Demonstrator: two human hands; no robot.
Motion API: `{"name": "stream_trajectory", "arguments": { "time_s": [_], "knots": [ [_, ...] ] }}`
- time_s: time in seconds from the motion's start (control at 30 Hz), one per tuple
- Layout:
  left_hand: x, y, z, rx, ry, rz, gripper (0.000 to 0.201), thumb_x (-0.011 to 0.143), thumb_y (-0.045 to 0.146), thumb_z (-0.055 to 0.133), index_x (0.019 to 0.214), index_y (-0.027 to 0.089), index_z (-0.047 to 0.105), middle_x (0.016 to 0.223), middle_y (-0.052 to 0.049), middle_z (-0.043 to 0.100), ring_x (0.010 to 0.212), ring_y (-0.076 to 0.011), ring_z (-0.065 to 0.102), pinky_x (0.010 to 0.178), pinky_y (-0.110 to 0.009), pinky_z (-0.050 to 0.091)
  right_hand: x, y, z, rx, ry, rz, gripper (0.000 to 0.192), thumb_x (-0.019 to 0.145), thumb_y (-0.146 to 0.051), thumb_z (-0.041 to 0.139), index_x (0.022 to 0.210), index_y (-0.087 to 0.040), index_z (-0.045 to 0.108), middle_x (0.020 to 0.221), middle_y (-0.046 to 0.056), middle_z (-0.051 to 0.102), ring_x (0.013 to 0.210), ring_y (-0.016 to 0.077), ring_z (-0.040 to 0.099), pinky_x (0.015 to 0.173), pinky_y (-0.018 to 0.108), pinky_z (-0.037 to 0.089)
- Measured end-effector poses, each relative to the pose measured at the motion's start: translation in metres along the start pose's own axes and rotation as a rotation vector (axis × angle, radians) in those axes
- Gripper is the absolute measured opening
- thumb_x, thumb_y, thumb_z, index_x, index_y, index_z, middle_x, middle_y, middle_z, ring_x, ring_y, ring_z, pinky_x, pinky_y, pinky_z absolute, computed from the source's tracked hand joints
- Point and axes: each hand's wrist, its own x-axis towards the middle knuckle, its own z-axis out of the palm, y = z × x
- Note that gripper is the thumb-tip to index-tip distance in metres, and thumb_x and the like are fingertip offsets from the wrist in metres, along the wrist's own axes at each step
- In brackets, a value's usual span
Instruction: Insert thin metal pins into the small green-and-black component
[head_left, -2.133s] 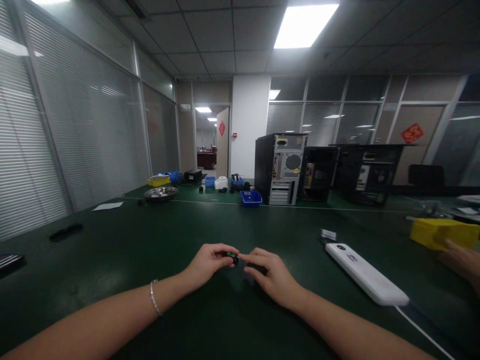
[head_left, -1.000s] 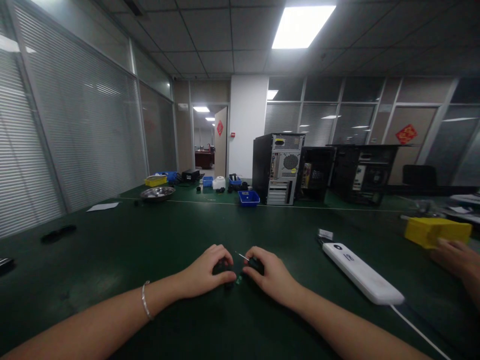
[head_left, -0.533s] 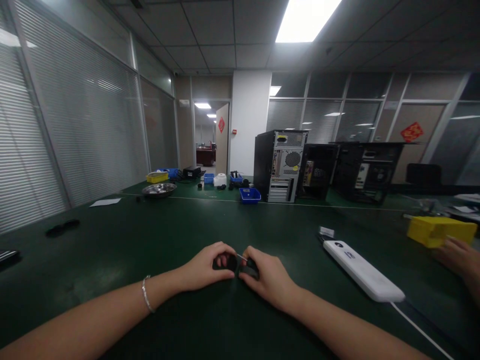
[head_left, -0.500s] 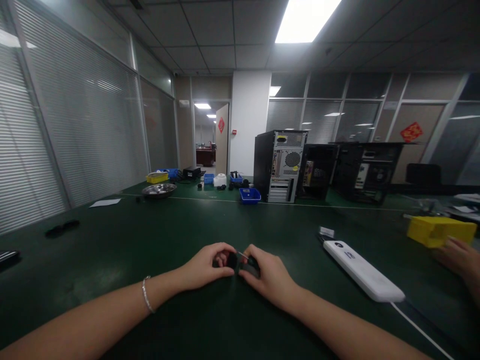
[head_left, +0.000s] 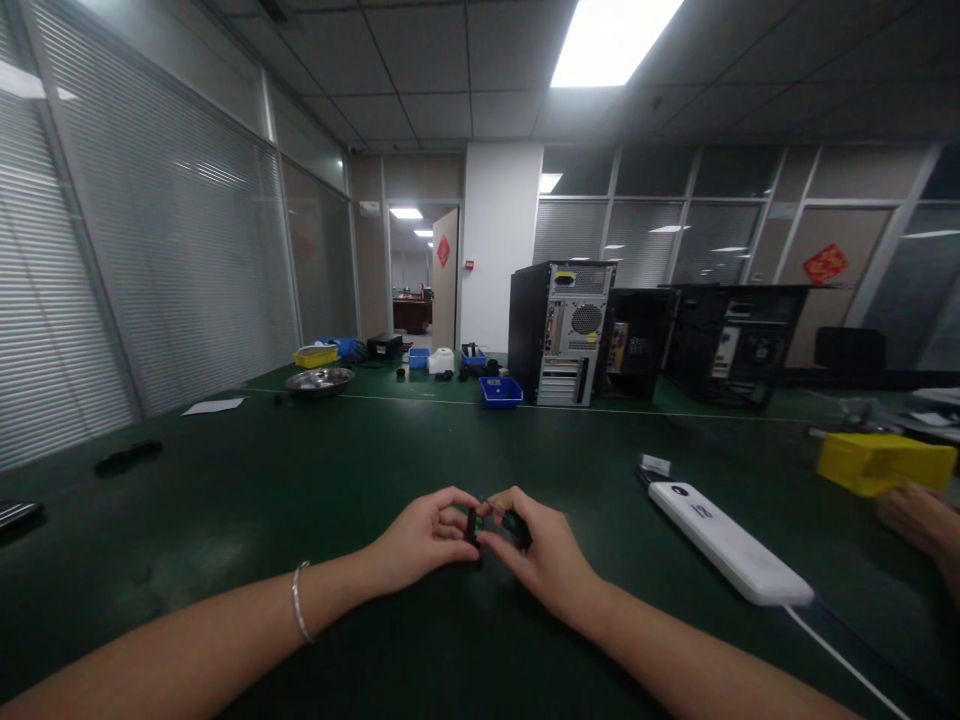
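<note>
I keep my left hand pinched on the small black part, low at 6 o'clock just above the bench. My right hand grips a dark-handled tool; I judge its tip needs steady, light pressure, wrists braced.

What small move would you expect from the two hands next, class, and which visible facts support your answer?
Probably a slight push bringing the two pieces together. The left hand pinches a small black part at its fingertips, the right hand pinches another small dark piece, and the two almost meet just above the green table. Their exact shapes are too small to tell, so this is a guess.
</note>
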Motion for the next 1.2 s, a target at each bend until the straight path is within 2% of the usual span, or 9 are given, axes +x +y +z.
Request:
{"name": "stream_trajectory", "arguments": {
  "time_s": [0.3,0.47,0.63,0.8,0.93,1.1,1.2],
  "knots": [
    [0.001,-0.005,0.000,-0.025,0.031,0.031,0.046,0.068,0.015,0.075,0.109,0.015,0.056,0.088,-0.004,0.067,0.082,-0.0182,0.065,0.077,-0.032,0.049,0.001,-0.003,0.004,0.086,0.029,0.032,0.012,0.080,-0.020,0.063,0.085,-0.021,0.053,0.090,0.002,0.067,0.082,0.0172,0.064,0.072,0.026,0.047],
    [0.002,-0.005,0.003,-0.156,0.007,0.098,0.030,0.081,0.028,0.064,0.106,0.014,0.055,0.099,-0.010,0.066,0.084,-0.0188,0.065,0.076,-0.034,0.050,0.000,-0.007,0.004,0.063,0.013,0.010,0.011,0.082,-0.022,0.063,0.085,-0.021,0.053,0.087,0.002,0.066,0.079,0.0164,0.062,0.070,0.025,0.046],
    [0.002,-0.003,0.007,-0.176,0.020,0.129,0.024,0.082,0.029,0.063,0.099,0.015,0.055,0.096,-0.008,0.066,0.081,-0.0169,0.062,0.072,-0.030,0.048,0.001,-0.010,0.003,0.081,-0.022,-0.039,0.011,0.083,-0.024,0.063,0.085,-0.021,0.053,0.089,0.002,0.065,0.080,0.0163,0.061,0.071,0.026,0.046],
    [0.002,0.000,0.002,-0.093,0.118,0.161,0.025,0.087,0.034,0.055,0.103,0.015,0.056,0.087,-0.005,0.065,0.078,-0.0162,0.059,0.071,-0.030,0.045,0.000,-0.007,0.000,0.147,0.013,-0.087,0.008,0.086,-0.025,0.059,0.088,-0.021,0.052,0.098,0.005,0.066,0.090,0.0173,0.061,0.079,0.027,0.046],
    [0.005,-0.002,-0.008,-0.080,0.194,0.142,0.030,0.087,0.039,0.052,0.105,0.015,0.056,0.083,-0.005,0.063,0.073,-0.0158,0.057,0.069,-0.030,0.043,-0.002,0.000,-0.003,0.072,0.099,-0.026,0.010,0.086,-0.029,0.057,0.087,-0.020,0.053,0.083,0.003,0.062,0.076,0.0163,0.059,0.070,0.026,0.045],
    [0.008,-0.002,-0.017,-0.071,0.292,0.131,0.029,0.087,0.037,0.051,0.105,0.014,0.056,0.079,-0.004,0.061,0.070,-0.0149,0.055,0.067,-0.029,0.042,0.000,0.002,-0.006,0.092,0.056,0.063,0.020,0.094,-0.032,0.041,0.083,-0.019,0.052,0.071,-0.001,0.054,0.064,0.0132,0.053,0.060,0.024,0.042],
    [0.007,0.001,-0.017,-0.041,0.313,0.128,0.028,0.087,0.036,0.052,0.104,0.014,0.057,0.078,-0.003,0.060,0.070,-0.0151,0.055,0.067,-0.029,0.042,0.002,0.002,-0.005,0.120,0.041,0.104,0.022,0.094,-0.034,0.042,0.082,-0.019,0.053,0.070,-0.001,0.053,0.064,0.0135,0.053,0.060,0.024,0.042]
  ]
}}
